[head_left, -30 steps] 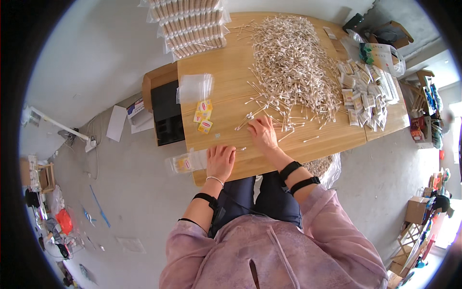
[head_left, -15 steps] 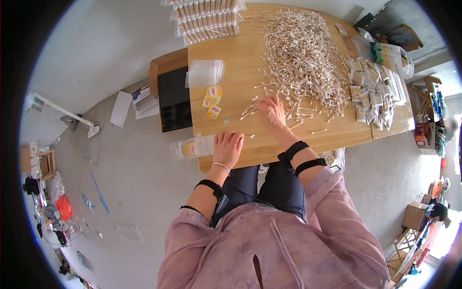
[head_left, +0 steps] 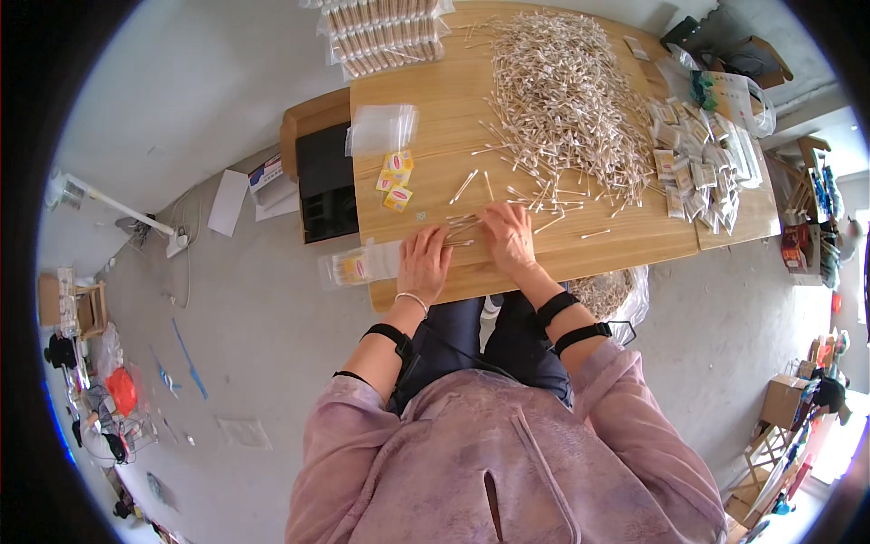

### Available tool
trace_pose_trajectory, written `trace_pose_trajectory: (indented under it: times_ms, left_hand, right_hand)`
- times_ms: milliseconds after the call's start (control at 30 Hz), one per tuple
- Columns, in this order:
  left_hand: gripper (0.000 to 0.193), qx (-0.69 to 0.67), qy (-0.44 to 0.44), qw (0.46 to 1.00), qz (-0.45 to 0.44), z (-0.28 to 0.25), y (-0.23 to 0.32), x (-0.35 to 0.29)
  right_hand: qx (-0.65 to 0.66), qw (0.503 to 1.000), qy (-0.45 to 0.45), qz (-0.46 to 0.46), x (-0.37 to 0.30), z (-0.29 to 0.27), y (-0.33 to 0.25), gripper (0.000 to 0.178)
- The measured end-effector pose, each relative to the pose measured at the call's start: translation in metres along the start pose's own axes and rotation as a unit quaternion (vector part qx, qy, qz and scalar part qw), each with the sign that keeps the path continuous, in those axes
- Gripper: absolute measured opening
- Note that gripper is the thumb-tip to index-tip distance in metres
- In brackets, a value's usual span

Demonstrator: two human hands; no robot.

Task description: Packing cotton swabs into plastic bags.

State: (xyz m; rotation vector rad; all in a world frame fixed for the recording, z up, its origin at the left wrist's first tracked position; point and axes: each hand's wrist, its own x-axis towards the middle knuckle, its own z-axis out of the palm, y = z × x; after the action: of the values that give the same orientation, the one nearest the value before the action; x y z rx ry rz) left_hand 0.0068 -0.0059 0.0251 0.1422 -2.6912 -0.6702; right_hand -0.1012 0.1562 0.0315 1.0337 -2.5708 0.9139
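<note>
Squaring swabs (head_left: 463, 220) near desk (head_left: 634, 240) front edge, I'd keep tips even; left hand (head_left: 424, 261) at bag (head_left: 384, 260), right hand (head_left: 509, 238) opposite; can't tell whether fingers pinch.

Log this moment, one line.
left hand: on bag | right hand: at loose swabs | rest: swab pile, yellow cards, packets on table

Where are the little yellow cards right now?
In the head view, the yellow cards lie on the left part of the wooden table, just below the flat clear bags and above the left hand.
</note>
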Motion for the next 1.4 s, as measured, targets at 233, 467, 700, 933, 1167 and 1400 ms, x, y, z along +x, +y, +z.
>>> trace_pose_trajectory:
  times_ms: [233, 467, 700, 933, 1167, 1400]
  left_hand:
    - [0.031, -0.022, -0.008, 1.0, -0.013, 0.006, -0.004, -0.003]
    - [0.021, -0.021, 0.026, 0.999, -0.042, 0.006, -0.003, -0.002]
    - [0.01, -0.055, 0.041, 0.997, -0.04, 0.007, -0.006, 0.0]
    - [0.016, -0.02, 0.015, 1.0, 0.001, 0.003, 0.001, 0.002]
    - [0.031, -0.033, 0.036, 0.998, 0.03, 0.003, -0.004, 0.005]
    - [0.029, -0.029, 0.014, 0.999, 0.029, 0.002, -0.005, 0.005]
  right_hand:
    - [-0.012, 0.999, 0.022, 0.042, 0.014, -0.003, 0.024, 0.023]
    - [-0.003, 1.0, -0.026, -0.016, 0.013, -0.002, 0.008, 0.019]
    - [-0.029, 0.998, 0.036, 0.05, 0.019, 0.0, 0.038, 0.013]
    - [0.002, 0.999, -0.004, 0.033, 0.019, 0.017, 0.022, 0.011]
    - [0.058, 0.998, -0.028, 0.01, 0.028, 0.021, -0.012, 0.014]
    - [-0.078, 0.962, -0.117, 0.233, 0.057, -0.004, 0.006, 0.017]
